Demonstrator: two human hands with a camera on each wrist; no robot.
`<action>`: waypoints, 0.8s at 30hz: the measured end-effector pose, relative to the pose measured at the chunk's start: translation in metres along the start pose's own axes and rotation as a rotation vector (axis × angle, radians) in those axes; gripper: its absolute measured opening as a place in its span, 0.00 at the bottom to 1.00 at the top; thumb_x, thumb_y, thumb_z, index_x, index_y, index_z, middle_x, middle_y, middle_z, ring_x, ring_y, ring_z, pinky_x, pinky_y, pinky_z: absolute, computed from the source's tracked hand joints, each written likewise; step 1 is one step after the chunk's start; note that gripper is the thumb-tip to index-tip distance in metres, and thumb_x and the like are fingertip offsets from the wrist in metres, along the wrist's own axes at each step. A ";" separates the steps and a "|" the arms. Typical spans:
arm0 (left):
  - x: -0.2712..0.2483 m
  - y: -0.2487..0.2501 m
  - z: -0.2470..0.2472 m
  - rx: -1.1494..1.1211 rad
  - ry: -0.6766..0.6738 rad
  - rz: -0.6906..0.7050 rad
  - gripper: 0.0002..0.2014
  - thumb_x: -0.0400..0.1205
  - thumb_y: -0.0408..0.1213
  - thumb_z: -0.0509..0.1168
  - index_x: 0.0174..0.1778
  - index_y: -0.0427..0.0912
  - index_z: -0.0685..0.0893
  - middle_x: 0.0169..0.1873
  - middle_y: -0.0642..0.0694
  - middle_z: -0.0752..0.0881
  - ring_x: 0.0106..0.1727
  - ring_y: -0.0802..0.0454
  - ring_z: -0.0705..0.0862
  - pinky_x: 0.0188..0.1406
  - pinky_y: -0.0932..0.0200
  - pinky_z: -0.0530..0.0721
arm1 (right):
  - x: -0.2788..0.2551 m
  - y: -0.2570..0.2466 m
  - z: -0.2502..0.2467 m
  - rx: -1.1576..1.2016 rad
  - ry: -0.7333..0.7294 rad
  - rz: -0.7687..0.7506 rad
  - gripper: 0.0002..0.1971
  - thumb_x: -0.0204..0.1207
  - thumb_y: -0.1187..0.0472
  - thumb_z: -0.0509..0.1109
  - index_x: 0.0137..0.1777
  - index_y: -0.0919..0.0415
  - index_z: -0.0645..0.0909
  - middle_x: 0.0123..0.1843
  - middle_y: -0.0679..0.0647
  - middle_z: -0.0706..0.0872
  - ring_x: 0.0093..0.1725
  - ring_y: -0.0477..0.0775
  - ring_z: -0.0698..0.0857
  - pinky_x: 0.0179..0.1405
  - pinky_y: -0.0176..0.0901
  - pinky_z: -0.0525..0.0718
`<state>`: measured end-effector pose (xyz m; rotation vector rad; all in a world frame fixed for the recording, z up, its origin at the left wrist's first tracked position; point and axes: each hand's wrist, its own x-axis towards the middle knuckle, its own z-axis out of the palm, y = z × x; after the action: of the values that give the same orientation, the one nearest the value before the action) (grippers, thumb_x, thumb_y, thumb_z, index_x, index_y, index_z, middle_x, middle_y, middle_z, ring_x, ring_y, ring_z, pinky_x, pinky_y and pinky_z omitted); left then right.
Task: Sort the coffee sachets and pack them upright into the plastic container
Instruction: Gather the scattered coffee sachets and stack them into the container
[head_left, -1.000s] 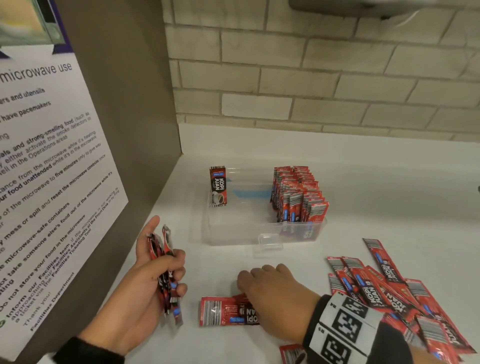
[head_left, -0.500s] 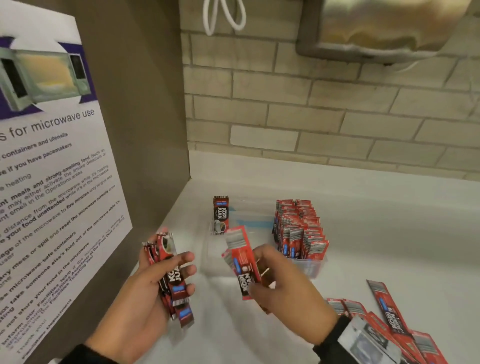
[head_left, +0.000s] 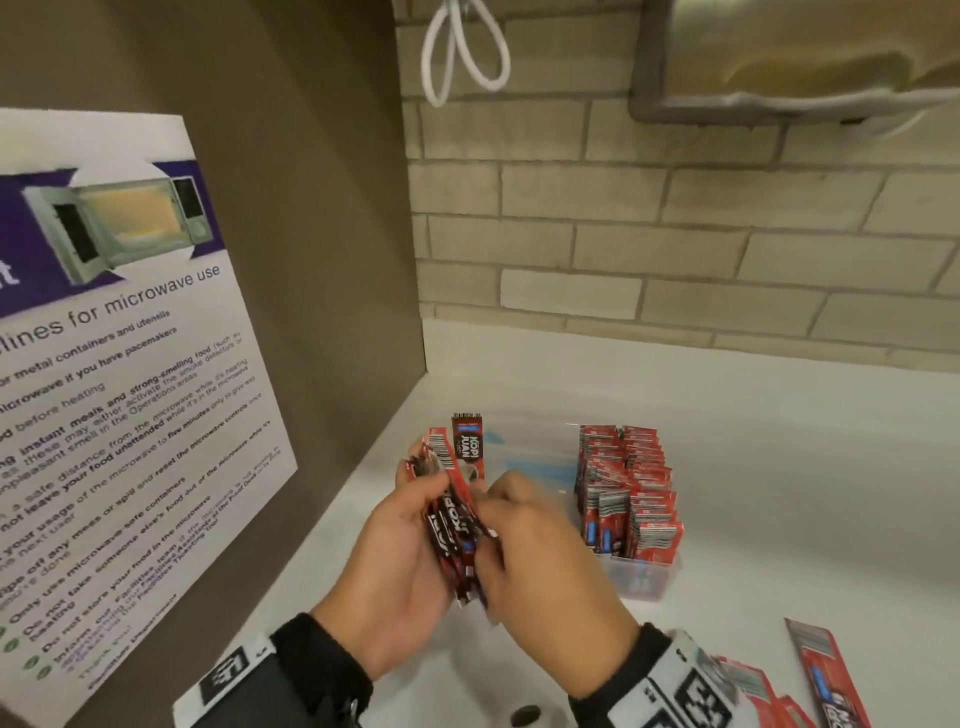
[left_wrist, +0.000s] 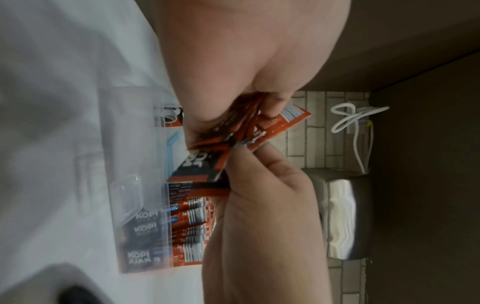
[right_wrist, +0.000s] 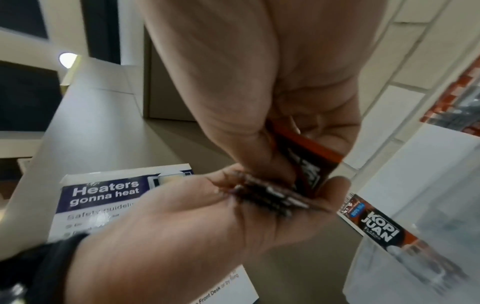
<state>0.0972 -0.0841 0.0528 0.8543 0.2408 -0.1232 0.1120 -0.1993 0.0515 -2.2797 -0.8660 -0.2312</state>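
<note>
The bundle of red sachets (head_left: 451, 525) sits upright in the left hand (head_left: 400, 561), fingers curled around it, and now the right hand (head_left: 540, 561) has closed in against it, pinching a single sachet (right_wrist: 309, 162) flat onto the right face of the stack. Half a second ago that sachet was held apart, well to the right of the bundle; a second ago it was lying flat on the counter under the right palm. In the left wrist view the two hands meet right at the sachet ends, thumb and fingertips clamped on foil. Just beyond the grip stands the clear plastic container (head_left: 644, 577), its right side filled with packed rows of upright red sachets (head_left: 628, 499); at its far left corner, directly behind the bundle, one dark sachet (head_left: 467, 447) stands upright alone. To the right of the grip and nearer the person, loose red sachets (head_left: 826, 680) lie flat on the white counter (head_left: 779, 467). To the left of the hands hangs the microwave poster (head_left: 119, 395) on a brown panel; above, a white cable loop (head_left: 462, 52) and a steel dispenser (head_left: 795, 57) on the brick wall.
</note>
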 end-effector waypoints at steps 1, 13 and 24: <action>-0.001 0.001 0.002 -0.018 -0.025 0.011 0.21 0.72 0.42 0.62 0.62 0.48 0.83 0.53 0.33 0.84 0.48 0.41 0.83 0.43 0.49 0.81 | 0.000 -0.002 0.000 0.011 -0.011 -0.005 0.19 0.78 0.70 0.57 0.67 0.59 0.77 0.51 0.47 0.69 0.52 0.47 0.75 0.47 0.22 0.64; 0.029 0.020 -0.011 0.109 -0.098 0.209 0.15 0.81 0.42 0.60 0.61 0.64 0.78 0.47 0.41 0.89 0.46 0.47 0.89 0.41 0.51 0.85 | 0.024 0.004 0.029 0.187 0.048 0.053 0.32 0.75 0.61 0.55 0.81 0.50 0.59 0.61 0.42 0.68 0.59 0.39 0.71 0.60 0.23 0.68; 0.030 0.023 0.011 -0.269 -0.063 0.265 0.04 0.72 0.41 0.64 0.40 0.52 0.75 0.32 0.47 0.81 0.37 0.51 0.84 0.44 0.53 0.81 | 0.028 0.008 0.055 0.488 0.581 -0.139 0.18 0.83 0.44 0.51 0.69 0.48 0.69 0.64 0.49 0.71 0.68 0.48 0.73 0.67 0.35 0.72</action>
<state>0.1322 -0.0779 0.0687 0.6063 0.0806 0.1282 0.1347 -0.1529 0.0162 -1.5757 -0.6747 -0.6328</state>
